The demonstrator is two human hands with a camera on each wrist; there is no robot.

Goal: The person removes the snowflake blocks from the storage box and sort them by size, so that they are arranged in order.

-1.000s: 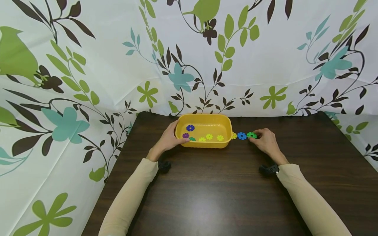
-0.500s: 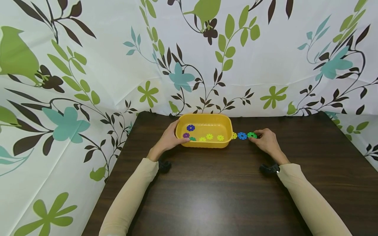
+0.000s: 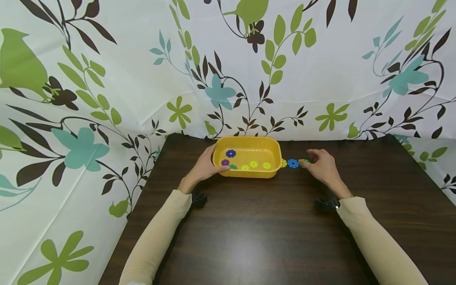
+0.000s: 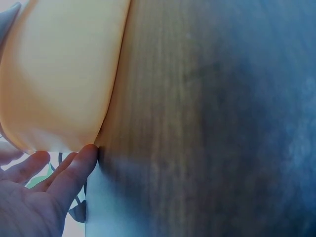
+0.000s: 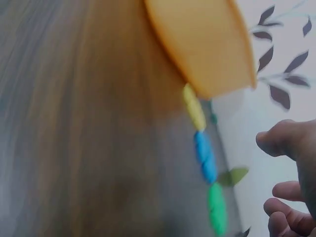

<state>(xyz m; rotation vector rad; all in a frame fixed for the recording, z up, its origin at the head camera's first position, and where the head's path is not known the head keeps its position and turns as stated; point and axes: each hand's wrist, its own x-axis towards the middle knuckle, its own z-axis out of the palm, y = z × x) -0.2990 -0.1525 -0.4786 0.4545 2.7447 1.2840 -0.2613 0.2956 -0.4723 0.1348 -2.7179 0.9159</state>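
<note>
A yellow plastic tub [image 3: 249, 174] stands on the dark table, with several flower-shaped discs inside, including a dark blue disc [image 3: 230, 153] and a purple disc [image 3: 225, 162]. My left hand [image 3: 204, 167] grips its left end, thumb over the rim; in the left wrist view the fingers [image 4: 74, 175] lie against the tub's end wall. Outside the tub's right end, a yellow disc [image 3: 284, 163], a blue disc [image 3: 293, 163] and a green disc [image 5: 217, 210] lie in a row. My right hand [image 3: 323, 168] hovers by the green disc, partly covering it, thumb and fingers apart and holding nothing.
The brown wood-grain table [image 3: 249, 229] reaches back to a white cloth [image 3: 142, 91] printed with leaves, birds and flowers. That cloth hangs close behind the tub and along the left side. Dark bands [image 3: 199, 200] sit at both wrists.
My right hand has let go of the green disc; its fingers have spread and lifted slightly. The left hand and the tub stay in place.
</note>
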